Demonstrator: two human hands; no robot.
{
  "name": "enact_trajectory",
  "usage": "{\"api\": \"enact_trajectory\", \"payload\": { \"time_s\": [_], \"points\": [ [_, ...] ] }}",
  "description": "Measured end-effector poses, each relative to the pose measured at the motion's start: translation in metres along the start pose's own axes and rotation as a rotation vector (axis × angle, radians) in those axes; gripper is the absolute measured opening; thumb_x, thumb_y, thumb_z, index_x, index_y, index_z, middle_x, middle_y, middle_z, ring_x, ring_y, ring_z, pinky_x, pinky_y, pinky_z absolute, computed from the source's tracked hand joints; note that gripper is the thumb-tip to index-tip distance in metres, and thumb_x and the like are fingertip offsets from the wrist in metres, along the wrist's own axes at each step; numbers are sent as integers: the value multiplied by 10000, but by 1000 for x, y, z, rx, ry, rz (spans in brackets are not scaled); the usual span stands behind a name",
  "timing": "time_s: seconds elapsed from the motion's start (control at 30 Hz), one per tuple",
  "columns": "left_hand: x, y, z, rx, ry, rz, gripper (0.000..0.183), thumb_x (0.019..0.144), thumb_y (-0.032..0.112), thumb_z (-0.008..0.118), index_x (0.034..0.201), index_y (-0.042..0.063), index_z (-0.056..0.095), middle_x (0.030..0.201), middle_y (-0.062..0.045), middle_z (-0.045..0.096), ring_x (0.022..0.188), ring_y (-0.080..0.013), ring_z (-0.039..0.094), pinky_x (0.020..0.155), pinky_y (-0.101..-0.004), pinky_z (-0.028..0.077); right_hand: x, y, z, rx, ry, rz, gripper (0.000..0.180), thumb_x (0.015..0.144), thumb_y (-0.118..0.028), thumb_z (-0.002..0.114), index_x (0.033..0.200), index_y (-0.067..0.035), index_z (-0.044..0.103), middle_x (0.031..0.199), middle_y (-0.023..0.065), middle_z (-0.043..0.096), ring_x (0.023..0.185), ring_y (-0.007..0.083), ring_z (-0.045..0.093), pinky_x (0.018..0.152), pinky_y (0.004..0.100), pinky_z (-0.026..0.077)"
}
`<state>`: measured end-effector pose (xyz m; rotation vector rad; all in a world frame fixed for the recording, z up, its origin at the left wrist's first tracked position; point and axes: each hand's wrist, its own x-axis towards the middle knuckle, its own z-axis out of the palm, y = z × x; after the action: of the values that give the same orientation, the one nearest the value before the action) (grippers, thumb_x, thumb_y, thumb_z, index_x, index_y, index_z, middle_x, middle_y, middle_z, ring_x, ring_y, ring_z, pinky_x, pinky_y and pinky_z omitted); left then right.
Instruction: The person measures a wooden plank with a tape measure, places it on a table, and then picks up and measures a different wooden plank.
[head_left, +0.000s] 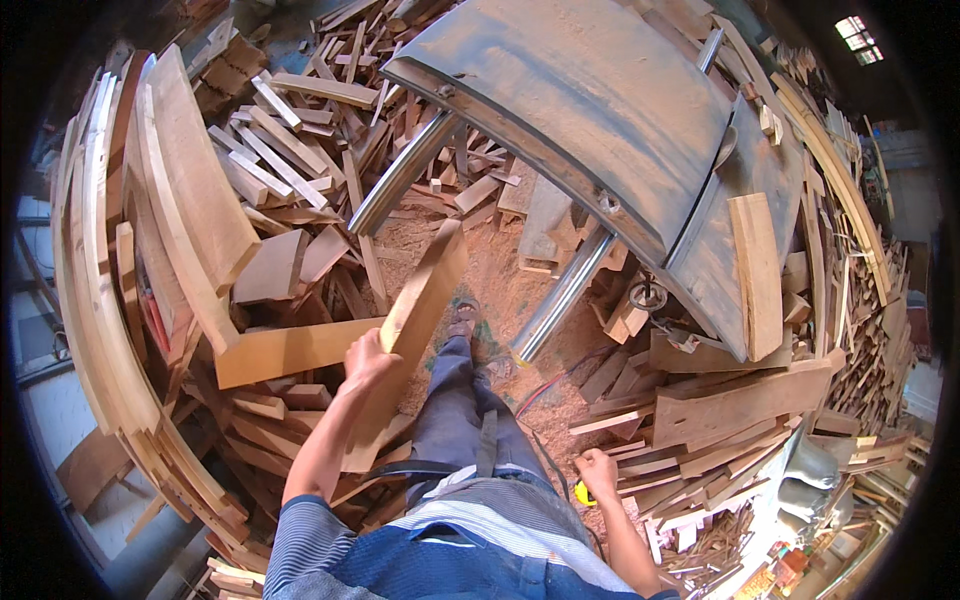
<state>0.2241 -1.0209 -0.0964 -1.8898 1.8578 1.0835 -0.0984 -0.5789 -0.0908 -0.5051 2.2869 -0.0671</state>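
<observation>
My left hand grips the upper edge of a thick wooden board, which stands on edge at a slant, one end towards the saw table. Another board lies just left of that hand. Low on the right, beside my hip, my right hand is closed around a yellow tape measure, only partly visible under the fingers. Ahead is a metal saw table dusted with sawdust, with a blade at its slot and a short wooden block on its right part.
Two metal rails jut from the table towards me. Long planks are stacked at the left, with offcuts heaped beyond. More boards lie at the right. Red and blue cables cross the sawdust-covered floor near my feet.
</observation>
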Motion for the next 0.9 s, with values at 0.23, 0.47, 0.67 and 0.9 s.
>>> {"api": "enact_trajectory", "payload": {
  "time_s": [0.23, 0.47, 0.67, 0.9],
  "points": [
    [164, 59, 89, 69, -39, -68, 456, 727, 297, 707, 1064, -11, 697, 1001, -250, 722, 948, -408, 709, 806, -478, 565, -48, -3, 4, 177, 138, 133, 214, 830, -225, 728, 921, -32, 748, 847, 188, 734, 821, 317, 728, 779, 403, 561],
    [236, 238, 58, -203, 64, 249, 394, 829, 231, 674, 1140, -10, 693, 1068, -273, 710, 1040, -401, 694, 894, -465, 550, -104, 19, 65, 293, 105, 403, 231, 821, -245, 727, 926, -40, 748, 875, 168, 742, 815, 287, 733, 770, 386, 562],
    [217, 173, 93, -275, -70, 206, 525, 816, 216, 690, 1295, 12, 621, 1257, -258, 659, 1200, -382, 628, 1010, -425, 487, -100, -16, 84, 199, 53, 392, 287, 837, -316, 687, 937, -55, 756, 922, 185, 737, 880, 364, 717, 818, 431, 554],
    [93, 8, 116, 55, -301, 41, 277, 798, 191, 613, 997, 36, 728, 1009, -263, 709, 1017, -423, 683, 870, -479, 537, -51, -50, 71, 350, 102, 369, 290, 855, -293, 679, 993, -45, 740, 952, 191, 738, 892, 341, 726, 817, 424, 551]
  ]
}}
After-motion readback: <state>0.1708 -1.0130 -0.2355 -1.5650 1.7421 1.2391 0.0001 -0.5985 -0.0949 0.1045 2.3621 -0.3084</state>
